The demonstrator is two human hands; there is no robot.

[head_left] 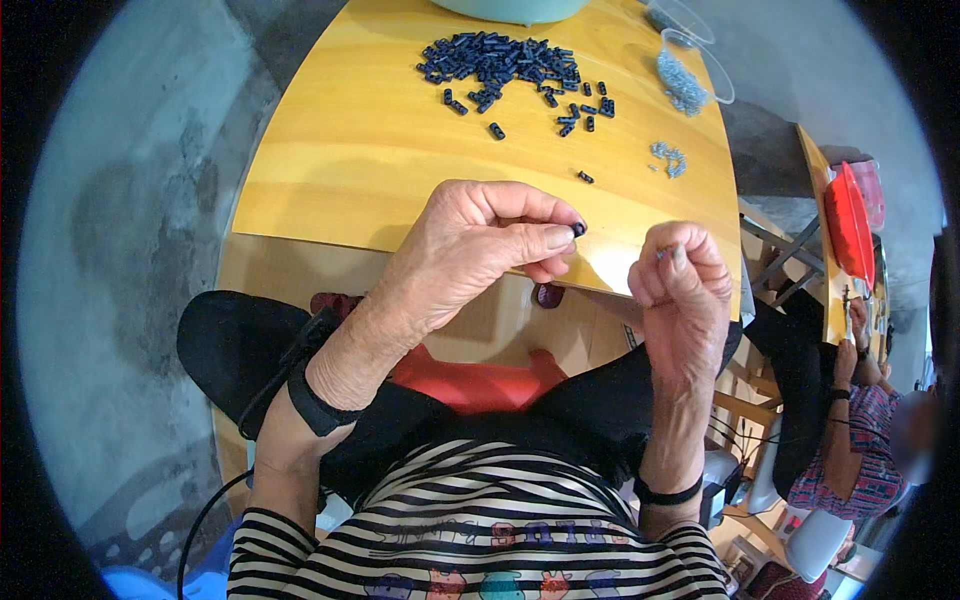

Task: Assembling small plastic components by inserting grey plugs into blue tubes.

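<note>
My left hand is closed above the near table edge, pinching a small black plastic block between thumb and fingertips. To its right, my right hand is closed too, thumb pressed against the curled fingers; whatever it holds is too small to make out. Beyond the hands lies a heap of small black two-holed plastic blocks, with several strays on the near side. One single block lies closest to my left hand. A little pile of tiny silver metal pieces sits at the table's right side.
The yellow wooden table carries a clear tub of silver pieces at the far right and a pale green basin at the far edge. At right, another person works near a red basket. A red stool is below me.
</note>
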